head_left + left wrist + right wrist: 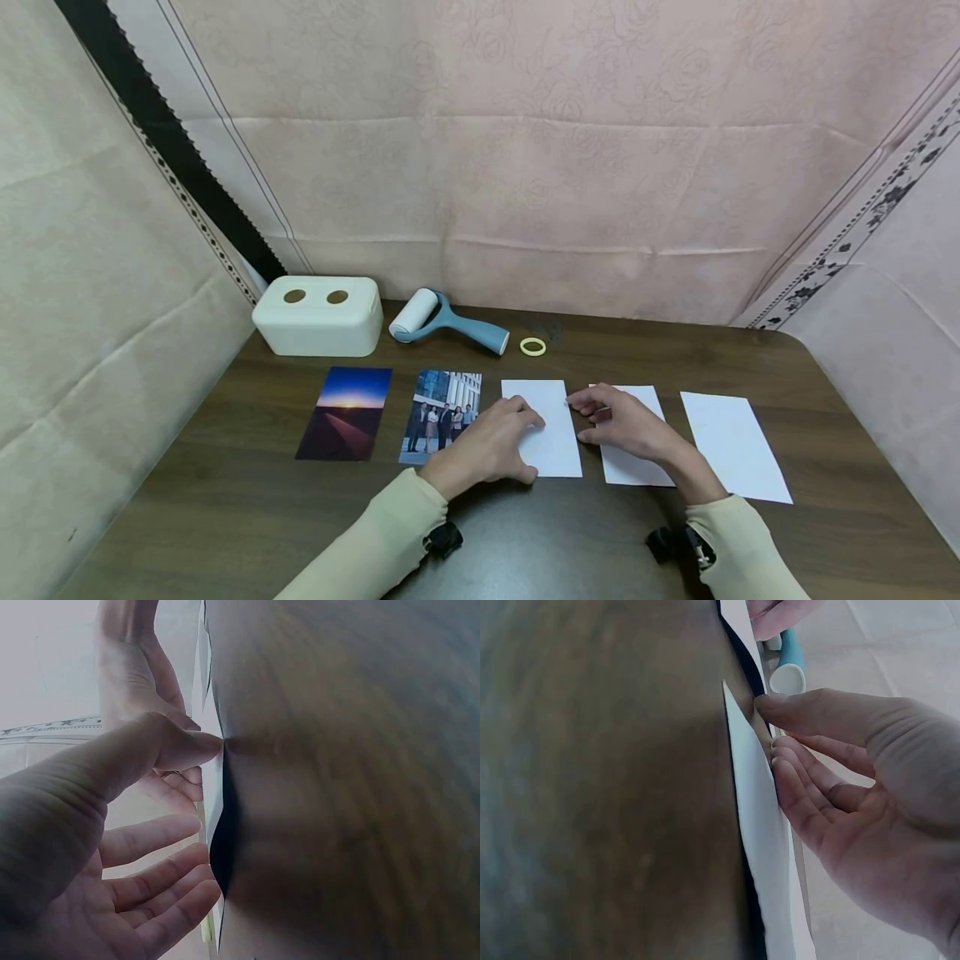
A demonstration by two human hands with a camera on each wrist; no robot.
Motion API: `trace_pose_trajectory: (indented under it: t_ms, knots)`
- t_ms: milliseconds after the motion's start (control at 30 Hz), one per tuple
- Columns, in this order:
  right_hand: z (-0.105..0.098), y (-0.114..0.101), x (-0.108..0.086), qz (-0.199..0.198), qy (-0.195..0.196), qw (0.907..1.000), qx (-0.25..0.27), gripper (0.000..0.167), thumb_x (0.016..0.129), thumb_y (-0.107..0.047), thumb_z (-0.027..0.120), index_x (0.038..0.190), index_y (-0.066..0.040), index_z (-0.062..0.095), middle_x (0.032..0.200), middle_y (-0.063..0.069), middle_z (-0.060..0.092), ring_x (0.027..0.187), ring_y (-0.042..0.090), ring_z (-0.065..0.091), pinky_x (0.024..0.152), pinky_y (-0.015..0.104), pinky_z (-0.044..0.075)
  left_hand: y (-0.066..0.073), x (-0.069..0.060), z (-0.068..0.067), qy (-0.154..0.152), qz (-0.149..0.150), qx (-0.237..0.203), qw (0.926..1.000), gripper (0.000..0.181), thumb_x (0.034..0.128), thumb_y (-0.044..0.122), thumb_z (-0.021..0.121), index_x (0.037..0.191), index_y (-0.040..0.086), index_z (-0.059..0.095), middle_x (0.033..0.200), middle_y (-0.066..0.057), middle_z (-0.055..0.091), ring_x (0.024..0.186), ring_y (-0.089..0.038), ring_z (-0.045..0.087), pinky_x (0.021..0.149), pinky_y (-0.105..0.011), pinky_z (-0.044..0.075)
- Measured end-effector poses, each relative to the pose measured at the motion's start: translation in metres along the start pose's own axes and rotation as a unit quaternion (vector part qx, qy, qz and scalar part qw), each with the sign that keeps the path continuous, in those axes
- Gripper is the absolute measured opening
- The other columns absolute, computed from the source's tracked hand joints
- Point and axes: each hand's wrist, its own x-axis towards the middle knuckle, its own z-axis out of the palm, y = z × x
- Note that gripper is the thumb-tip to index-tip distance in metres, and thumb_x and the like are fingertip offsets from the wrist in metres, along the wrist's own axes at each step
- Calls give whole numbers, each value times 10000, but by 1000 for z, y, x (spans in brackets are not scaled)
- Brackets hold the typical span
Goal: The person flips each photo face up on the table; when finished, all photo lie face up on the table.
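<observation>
My left hand (487,442) rests over the left one of three white sheets (553,442), its thumb at the near edge and fingers spread across the paper. In the left wrist view that sheet (214,784) is seen almost edge-on, slightly bowed, beneath loosely extended fingers. My right hand (626,425) is at the same sheet's right edge, fingertips close to it, and partly covers the middle white sheet (637,468). From the right wrist view, the thumb and fingers (802,776) stand apart near the paper edges. Whether they touch is unclear.
A sunset photo (345,417) and a group photo (427,425) lie to the left, the latter partly behind my left hand. Another white sheet (735,446) lies at right. Behind stand a white box (318,321) with two holes, a blue-handled lint roller (457,325) and a yellow tape ring (533,353).
</observation>
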Motion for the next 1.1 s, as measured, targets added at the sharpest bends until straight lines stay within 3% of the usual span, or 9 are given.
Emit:
trace_pose_trajectory:
  t_ms: [400, 1100]
  knots:
    - [-5, 2, -3, -36, -179, 9998, 99, 528, 860, -41, 876, 1339, 31, 664, 1233, 109, 645, 1134, 301, 624, 1022, 499, 523, 0, 2, 1, 10, 13, 12, 10000, 603, 797, 362, 946, 1325, 167, 728, 1302, -30, 618, 1133, -167, 568, 1012, -325, 503]
    - [-5, 12, -1, -204, -30, 9998, 63, 517, 866, -97, 892, 1329, 2, 682, 1195, 68, 694, 1079, 257, 658, 977, 451, 544, 0, -2, -2, -26, 53, -64, 10000, 456, 819, 360, 935, 1183, 158, 750, 1272, -26, 612, 1113, -183, 556, 1020, -336, 500]
